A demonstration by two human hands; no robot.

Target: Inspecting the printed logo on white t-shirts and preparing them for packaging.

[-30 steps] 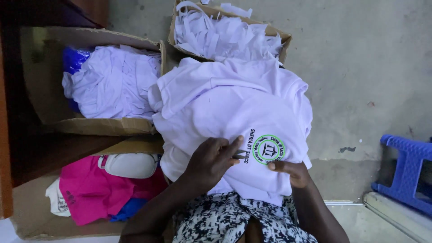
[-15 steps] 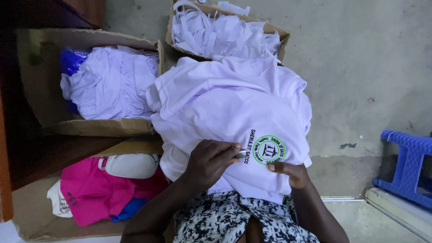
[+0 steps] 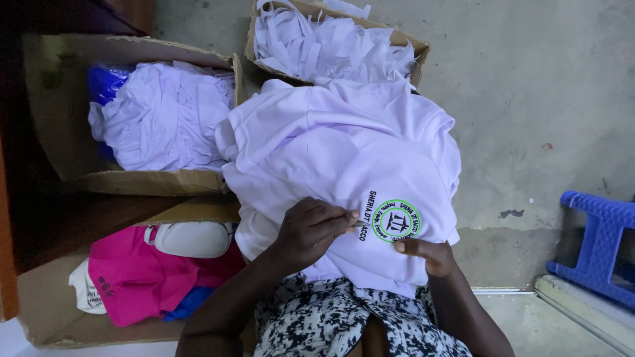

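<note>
A pale lilac, soft cotton shirt with a round green-ringed embroidered badge (image 3: 344,172) lies draped over the person's lap. The left hand (image 3: 309,228) pinches a thin metal tool (image 3: 357,223), too small to identify, at the badge's nine o'clock; the right hand (image 3: 426,254) clamps cloth at six o'clock. It looks light, limp and prone to bunching, so hold it close beside the badge. At nine o'clock an open cardboard box (image 3: 40,324) holds pink cloth (image 3: 132,277); another (image 3: 145,182) at eleven holds lilac garments; a third (image 3: 413,53) at twelve, white strips.
</note>
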